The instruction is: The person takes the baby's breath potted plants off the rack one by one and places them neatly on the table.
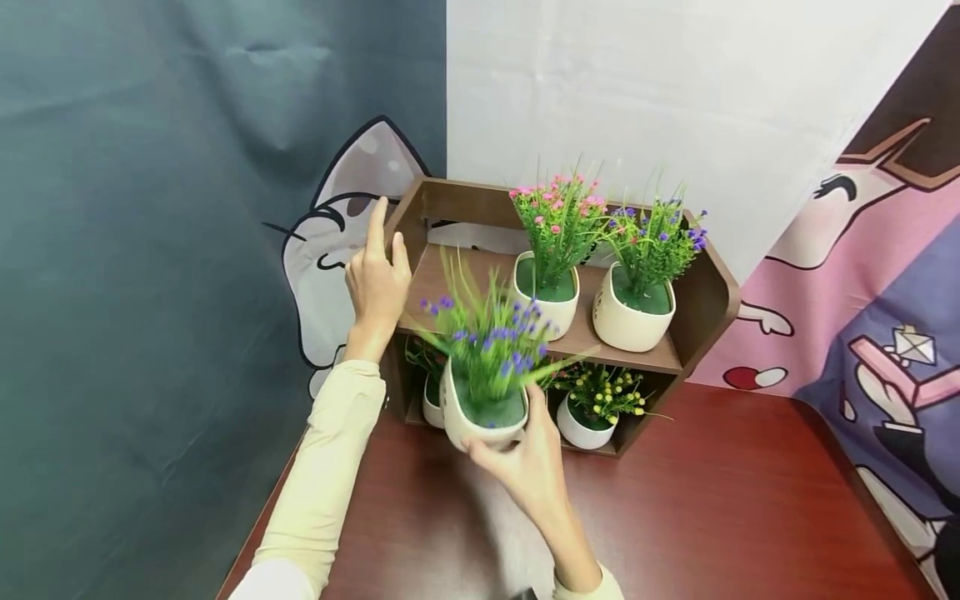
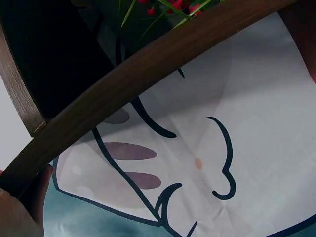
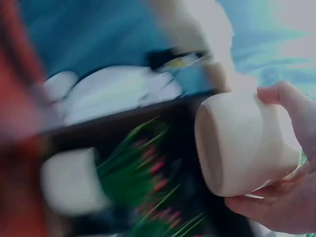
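Purple-flowered potted plant (image 1: 491, 371) is held just in front of the brown shelf (image 1: 472, 202), over the glossy red-brown table (image 1: 675, 492) — its cream pot (image 3: 242, 145) gripped by the curled fingers and thumb of the right hand (image 1: 528, 467). At the shelf's left end, its side edge is straddled by the left hand (image 1: 377, 287), visible fingers straight and parted. White backing (image 1: 675, 83) is hung behind the shelf, blue-grey cloth (image 1: 135, 250) to its left — cartoon-printed cloth (image 1: 795, 317) to its right.
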`<state>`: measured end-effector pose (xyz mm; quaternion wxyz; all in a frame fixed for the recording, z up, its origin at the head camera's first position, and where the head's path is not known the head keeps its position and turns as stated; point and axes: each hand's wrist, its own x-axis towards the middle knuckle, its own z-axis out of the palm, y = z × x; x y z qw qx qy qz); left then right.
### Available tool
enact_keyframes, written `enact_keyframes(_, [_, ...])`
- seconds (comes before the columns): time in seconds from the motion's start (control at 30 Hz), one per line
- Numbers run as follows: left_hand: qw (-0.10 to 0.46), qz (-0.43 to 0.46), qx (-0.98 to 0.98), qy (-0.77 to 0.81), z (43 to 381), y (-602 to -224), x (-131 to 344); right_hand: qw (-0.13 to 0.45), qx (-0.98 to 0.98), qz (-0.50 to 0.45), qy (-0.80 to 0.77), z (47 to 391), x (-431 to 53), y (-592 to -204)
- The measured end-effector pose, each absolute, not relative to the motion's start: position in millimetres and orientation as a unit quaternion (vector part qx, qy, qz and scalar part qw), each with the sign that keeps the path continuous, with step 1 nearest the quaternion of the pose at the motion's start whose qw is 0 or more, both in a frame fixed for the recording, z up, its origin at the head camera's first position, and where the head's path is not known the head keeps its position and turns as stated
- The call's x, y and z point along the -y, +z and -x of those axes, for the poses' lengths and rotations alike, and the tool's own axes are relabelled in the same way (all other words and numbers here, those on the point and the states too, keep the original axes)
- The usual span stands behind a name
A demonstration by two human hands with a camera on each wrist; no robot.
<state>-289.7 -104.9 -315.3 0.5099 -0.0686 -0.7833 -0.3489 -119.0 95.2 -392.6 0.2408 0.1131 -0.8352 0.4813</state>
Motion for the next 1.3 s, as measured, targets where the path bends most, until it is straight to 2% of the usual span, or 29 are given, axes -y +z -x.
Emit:
enact_keyframes(0.13, [0.517,0.084,0.772,-0.360,290,-316,105,0.226,0.856,-0.081,0.458,90,-124,-450])
enact_keyframes(0.3, [0.523,0.087,0.766,-0.364,290,-316,106,0.246,0.891,-0.016,0.381,51,-172,-509])
enact_keyframes(0.37, [0.527,0.083,0.764,-0.364,290,-317,106,0.246,0.903,0.016,0.353,38,-192,-521])
enact_keyframes(0.57, [0.522,0.081,0.765,-0.367,291,-316,106,0.188,0.912,0.163,0.327,15,-233,-533])
enact_keyframes(0.63, [0.524,0.082,0.764,-0.366,291,-315,106,0.191,0.906,0.190,0.326,13,-240,-537])
enact_keyframes(0.87, [0.522,0.077,0.766,-0.367,293,-316,104,0.297,0.879,0.172,0.332,23,-267,-555])
enact_keyframes(0.93, [0.522,0.081,0.766,-0.366,294,-316,104,0.310,0.872,0.162,0.343,30,-277,-556])
enact_keyframes(1.1, [0.521,0.088,0.767,-0.364,296,-315,102,0.289,0.854,0.179,0.394,54,-298,-553])
enact_keyframes(1.3, [0.518,0.079,0.770,-0.363,291,-315,105,0.268,0.843,0.204,0.420,100,-323,-547])
